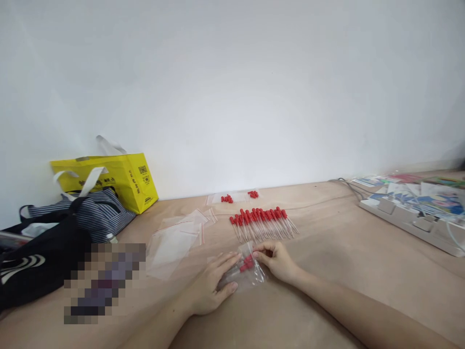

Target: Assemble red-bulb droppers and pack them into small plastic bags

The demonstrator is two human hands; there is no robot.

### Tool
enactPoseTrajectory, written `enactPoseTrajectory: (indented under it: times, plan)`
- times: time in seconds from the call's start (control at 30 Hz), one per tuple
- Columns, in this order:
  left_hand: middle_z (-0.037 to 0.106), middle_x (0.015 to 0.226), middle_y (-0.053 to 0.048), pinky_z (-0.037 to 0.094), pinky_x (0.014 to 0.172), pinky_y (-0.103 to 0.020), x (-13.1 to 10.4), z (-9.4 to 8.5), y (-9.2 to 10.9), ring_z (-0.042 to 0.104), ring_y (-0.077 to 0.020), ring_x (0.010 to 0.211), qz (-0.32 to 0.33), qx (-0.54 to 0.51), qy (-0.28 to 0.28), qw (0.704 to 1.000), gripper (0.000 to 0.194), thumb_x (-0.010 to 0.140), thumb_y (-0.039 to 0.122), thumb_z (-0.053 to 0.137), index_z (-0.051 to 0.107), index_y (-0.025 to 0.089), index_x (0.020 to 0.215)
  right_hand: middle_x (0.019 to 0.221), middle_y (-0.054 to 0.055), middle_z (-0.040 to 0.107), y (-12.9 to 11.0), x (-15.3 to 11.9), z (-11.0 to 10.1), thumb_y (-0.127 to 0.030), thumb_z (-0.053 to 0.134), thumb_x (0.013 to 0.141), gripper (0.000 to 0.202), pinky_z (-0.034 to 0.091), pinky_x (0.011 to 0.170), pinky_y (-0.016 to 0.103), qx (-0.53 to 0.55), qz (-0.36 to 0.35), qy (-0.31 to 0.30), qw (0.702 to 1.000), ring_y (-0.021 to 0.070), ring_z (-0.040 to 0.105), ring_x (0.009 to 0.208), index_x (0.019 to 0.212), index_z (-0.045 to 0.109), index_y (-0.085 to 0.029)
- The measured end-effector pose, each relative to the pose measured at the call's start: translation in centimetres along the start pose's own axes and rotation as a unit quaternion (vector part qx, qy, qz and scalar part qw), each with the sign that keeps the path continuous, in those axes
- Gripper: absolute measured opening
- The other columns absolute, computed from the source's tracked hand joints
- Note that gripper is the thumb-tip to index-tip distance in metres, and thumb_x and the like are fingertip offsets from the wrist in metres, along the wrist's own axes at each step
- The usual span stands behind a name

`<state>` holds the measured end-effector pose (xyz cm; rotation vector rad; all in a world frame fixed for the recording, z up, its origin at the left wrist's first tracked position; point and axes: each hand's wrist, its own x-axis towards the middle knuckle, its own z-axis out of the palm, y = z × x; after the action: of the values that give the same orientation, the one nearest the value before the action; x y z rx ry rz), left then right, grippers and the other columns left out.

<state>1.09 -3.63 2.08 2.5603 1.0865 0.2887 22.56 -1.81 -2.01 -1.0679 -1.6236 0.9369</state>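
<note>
A clear plastic bag [258,277] with several red-topped pieces [246,264] inside lies on the table between my hands. My left hand [217,283] rests over the bag's left part, thumb and fingers spread apart. At the bag's upper right edge, my right hand [276,261] pinches the plastic between thumb and index finger. Just beyond, a row of clear droppers with red bulbs [259,218] lies side by side. Flat empty clear bags [172,247] with red seal lines are fanned out to the left of them.
Near the wall lies a filled bag [238,198] with red tips. A yellow bag [136,182], a striped bag [100,215] and a black bag [47,261] stand left. A white power strip [403,223] with cables and colourful packets [436,198] are right.
</note>
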Motion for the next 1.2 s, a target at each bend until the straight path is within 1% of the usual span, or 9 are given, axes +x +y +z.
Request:
enactPoseTrajectory:
  times: [0.13,0.23,0.33,0.5,0.67,0.83,1.0,1.07,1.2]
  plan:
    - [0.035,0.135,-0.003,0.024,0.102,-0.045,0.0,0.0,0.0,0.031,-0.0237,0.123,0.009,-0.001,0.009,1.000,0.052,0.082,0.032,0.045,0.029,0.027,0.131,0.059,-0.001,0.061,-0.1,0.5,-0.9,-0.031,0.046,0.076,0.026,0.039,0.056,0.023,-0.088,-0.042,-0.057,0.994,0.0133,0.053,0.058,0.060,0.062,-0.018]
    - [0.035,0.135,-0.003,0.025,0.101,-0.045,0.0,0.1,-0.2,0.031,-0.0240,0.123,0.018,-0.008,0.012,1.000,0.051,0.082,0.032,0.044,0.030,0.028,0.130,0.064,0.001,0.064,-0.1,2.3,-2.5,-0.030,0.046,0.076,0.023,0.040,0.057,0.023,-0.166,-0.011,0.039,0.985,0.0142,0.056,0.062,0.066,0.063,-0.017]
    - [0.037,0.133,-0.005,0.029,0.099,-0.043,-0.1,0.2,-0.3,0.034,-0.0246,0.121,0.024,-0.019,0.037,0.999,0.049,0.080,0.030,0.047,0.036,0.026,0.127,0.077,0.002,0.066,-0.1,5.0,-3.8,-0.027,0.049,0.073,0.017,0.040,0.066,0.021,-0.313,0.067,0.139,0.937,0.0136,0.058,0.072,0.073,0.064,-0.018]
    - [0.046,0.122,-0.005,0.038,0.093,-0.037,0.0,0.0,-0.1,0.045,-0.0223,0.109,0.043,-0.038,0.057,0.997,0.046,0.077,0.026,0.050,0.042,0.025,0.122,0.085,0.011,0.066,0.1,8.7,-3.2,-0.030,0.052,0.070,0.019,0.035,0.080,0.033,-0.382,0.147,0.186,0.893,0.0232,0.056,0.090,0.071,0.067,-0.017]
    - [0.046,0.119,-0.005,0.038,0.092,-0.036,0.0,0.0,-0.1,0.045,-0.0218,0.107,0.045,-0.041,0.042,0.997,0.044,0.077,0.025,0.050,0.043,0.025,0.120,0.081,0.016,0.065,0.5,9.7,-2.0,-0.032,0.051,0.070,0.024,0.031,0.081,0.044,-0.394,0.190,0.196,0.878,0.0305,0.056,0.089,0.066,0.066,-0.014]
    - [0.044,0.121,-0.006,0.036,0.093,-0.037,-0.1,0.1,-0.3,0.044,-0.0221,0.109,0.041,-0.034,0.045,0.998,0.043,0.078,0.027,0.049,0.042,0.025,0.121,0.081,0.019,0.063,0.1,9.7,-2.3,-0.029,0.047,0.073,0.024,0.034,0.079,0.043,-0.357,0.177,0.196,0.896,0.0311,0.056,0.089,0.068,0.063,-0.011]
    - [0.045,0.122,-0.005,0.037,0.093,-0.037,-0.1,0.0,0.0,0.044,-0.0230,0.110,0.036,-0.038,0.044,0.998,0.043,0.078,0.027,0.049,0.043,0.026,0.120,0.084,0.009,0.061,-0.5,8.0,-3.6,-0.025,0.038,0.081,0.020,0.042,0.069,0.026,-0.273,0.089,0.172,0.942,0.0166,0.058,0.079,0.088,0.052,-0.013]
    - [0.045,0.122,-0.005,0.036,0.094,-0.037,0.0,0.0,0.1,0.044,-0.0230,0.111,0.032,-0.038,0.043,0.998,0.043,0.078,0.027,0.049,0.043,0.026,0.121,0.079,0.004,0.058,-0.4,6.3,-4.0,-0.025,0.040,0.080,0.023,0.043,0.065,0.024,-0.208,0.045,0.155,0.965,0.0133,0.057,0.072,0.100,0.044,-0.014]
    - [0.044,0.124,-0.006,0.035,0.095,-0.037,0.1,-0.2,0.3,0.043,-0.0224,0.112,0.023,-0.032,0.038,0.998,0.044,0.079,0.028,0.049,0.042,0.023,0.122,0.067,-0.006,0.048,0.0,2.2,-4.0,-0.030,0.049,0.075,0.059,0.042,0.050,0.024,0.047,-0.014,0.085,0.995,0.0095,0.050,0.048,0.123,0.015,-0.020]
